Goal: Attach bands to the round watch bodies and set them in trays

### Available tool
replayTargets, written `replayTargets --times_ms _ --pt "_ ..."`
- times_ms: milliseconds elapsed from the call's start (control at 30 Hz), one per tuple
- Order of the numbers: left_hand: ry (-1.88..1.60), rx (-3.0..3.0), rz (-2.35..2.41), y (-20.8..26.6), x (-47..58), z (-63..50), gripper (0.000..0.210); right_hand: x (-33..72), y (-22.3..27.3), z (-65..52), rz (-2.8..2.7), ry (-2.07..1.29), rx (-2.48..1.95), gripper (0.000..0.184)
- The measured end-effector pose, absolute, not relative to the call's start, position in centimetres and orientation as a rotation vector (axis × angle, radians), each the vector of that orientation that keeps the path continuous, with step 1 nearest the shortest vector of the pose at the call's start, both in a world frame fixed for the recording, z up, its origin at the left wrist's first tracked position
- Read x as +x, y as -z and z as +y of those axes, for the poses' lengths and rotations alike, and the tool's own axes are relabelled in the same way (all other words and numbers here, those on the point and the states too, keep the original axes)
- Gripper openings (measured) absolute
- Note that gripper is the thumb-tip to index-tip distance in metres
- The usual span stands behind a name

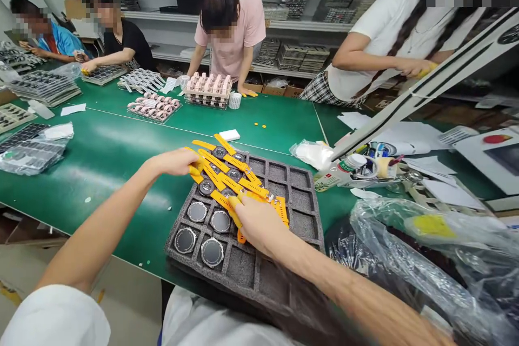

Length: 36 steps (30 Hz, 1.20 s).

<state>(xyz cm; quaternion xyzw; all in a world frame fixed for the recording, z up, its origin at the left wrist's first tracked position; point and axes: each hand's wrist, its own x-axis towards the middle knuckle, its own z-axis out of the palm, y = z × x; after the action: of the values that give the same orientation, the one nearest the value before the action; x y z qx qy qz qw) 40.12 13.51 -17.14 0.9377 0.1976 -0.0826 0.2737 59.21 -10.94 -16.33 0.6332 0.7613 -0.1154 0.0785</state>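
Observation:
A dark grey foam tray (300, 203) with square compartments lies at the table's near edge. Across its far left part are several watches (206, 187) with yellow straps, dark case backs facing up. My left hand (178, 162), in yellow finger cots, is closed on the strap end of a watch at the tray's left side. My right hand (259, 221) reaches over the middle of the tray, its fingers closed on a yellow strap; the fingertips are partly hidden. Several round watch heads (212, 252) without visible straps sit in the near left compartments, close to my right hand.
A lamp arm (405, 97) slants across the right side. Near it stand a bottle (340, 170) and loose supplies. Clear plastic bags (405, 243) lie at the right. Opposite, co-workers stand or sit by trays of pink watches (208, 89) on the green table (109, 146).

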Motion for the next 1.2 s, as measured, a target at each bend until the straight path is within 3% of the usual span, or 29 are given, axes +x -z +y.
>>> replayTargets --times_ms 133,233,400,600,967,1200 --pt "-0.307 2.626 0.803 18.7 37.8 10.1 0.018 61.5 16.2 -13.0 2.335 0.313 1.958 0.027" --pt "-0.464 2.565 0.788 18.6 37.3 5.0 0.015 64.1 15.4 -14.0 2.219 0.310 2.135 0.031" --pt "-0.104 2.938 0.521 18.2 39.3 -3.5 0.019 65.5 13.9 -13.1 2.019 0.411 2.194 0.027" --pt "0.172 3.098 0.507 17.7 41.5 -4.9 0.020 63.1 14.5 -10.0 2.035 0.425 2.087 0.022" --pt "0.141 3.099 0.587 18.3 42.2 -5.6 0.017 61.6 13.8 -8.6 2.002 0.366 1.884 0.032" --pt "0.042 3.108 0.594 18.7 42.2 -4.7 0.015 62.0 13.8 -7.1 1.961 0.352 1.953 0.026"
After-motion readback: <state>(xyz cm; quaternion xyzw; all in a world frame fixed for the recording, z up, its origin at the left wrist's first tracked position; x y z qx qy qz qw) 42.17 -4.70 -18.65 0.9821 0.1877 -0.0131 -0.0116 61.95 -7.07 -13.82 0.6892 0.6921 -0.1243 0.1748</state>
